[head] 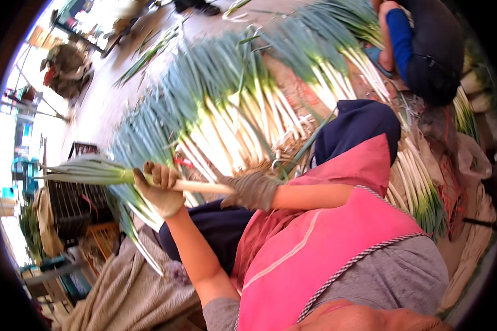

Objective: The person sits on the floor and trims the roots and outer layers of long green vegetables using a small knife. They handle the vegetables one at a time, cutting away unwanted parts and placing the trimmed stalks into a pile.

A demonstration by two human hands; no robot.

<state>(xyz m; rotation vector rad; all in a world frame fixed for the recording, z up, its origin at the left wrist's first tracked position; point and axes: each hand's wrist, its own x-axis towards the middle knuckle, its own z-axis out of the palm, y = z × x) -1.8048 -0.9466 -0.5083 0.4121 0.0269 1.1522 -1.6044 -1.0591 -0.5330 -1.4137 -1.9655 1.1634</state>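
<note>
A single long green onion (203,186) with a white shank is held crosswise in front of my lap. My left hand (162,194), in a stained work glove, grips it where the white turns to green. Its leaves (87,170) stick out to the left. My right hand (252,191), in a grey-brown glove, is closed around the white shank toward the root end, which it hides. Beyond my hands lies a long row of green onions (232,120), roots toward me and blue-green leaves pointing away. One loose onion (145,252) lies beside my left knee.
Another person (430,49) crouches at the upper right. More onions (418,190) lie to my right, near red twine (453,198). Black plastic crates (72,202) and an orange crate (103,238) stand at left. A brown cloth (136,289) spreads beside me.
</note>
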